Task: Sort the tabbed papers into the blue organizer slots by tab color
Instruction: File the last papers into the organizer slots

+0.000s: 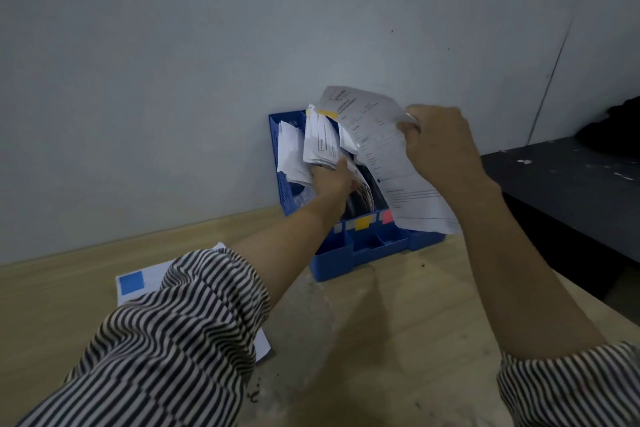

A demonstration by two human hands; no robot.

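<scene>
The blue organizer stands on the wooden table, its back against the grey wall. Its upright slots hold bundles of printed papers; small low compartments sit along its front edge. A yellow label and a pink label show on the front of the slots.

The left hand reaches into the organizer. Its fingers are curled around the lower edge of a paper bundle in a middle slot, gripping it; the fingertips themselves are hidden behind the sheets. A yellow tab shows at the top of that bundle.

The right hand is closed tightly, pinching the upper right edge of a printed sheet. The sheet hangs tilted in front of the right side of the organizer and covers the rightmost slot.

On the table to the left, a paper with a blue tab lies flat, partly covered by the striped sleeve. A dark bench stands to the right.
</scene>
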